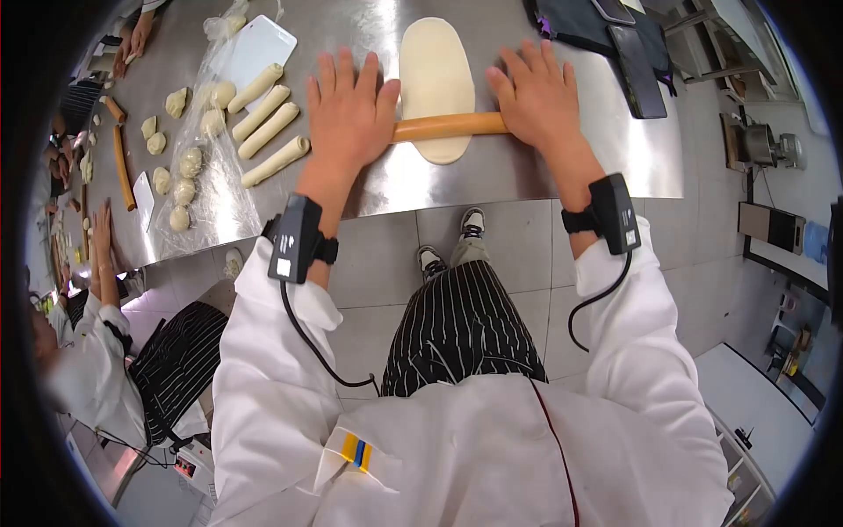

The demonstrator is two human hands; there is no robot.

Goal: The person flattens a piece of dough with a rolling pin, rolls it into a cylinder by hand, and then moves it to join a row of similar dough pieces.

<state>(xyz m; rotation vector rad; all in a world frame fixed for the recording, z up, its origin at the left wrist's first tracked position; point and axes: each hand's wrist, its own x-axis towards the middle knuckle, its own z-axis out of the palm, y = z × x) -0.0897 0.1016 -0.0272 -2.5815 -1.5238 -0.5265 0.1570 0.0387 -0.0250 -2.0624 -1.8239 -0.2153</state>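
Note:
A wooden rolling pin lies crosswise over the lower part of a long, flat oval of dough on the steel table. My left hand rests flat over the pin's left end, fingers stretched forward and spread. Over the right end lies my right hand, palm down with its fingers also apart. Neither hand wraps around the pin, and both its ends are hidden under my palms. Left of my left hand, several rolled dough cylinders lie side by side.
Dough balls sit under clear plastic film beside a white scraper sheet. Loose dough pieces and another rolling pin are farther left, near a co-worker's hands. A dark phone lies at the right, near the table edge.

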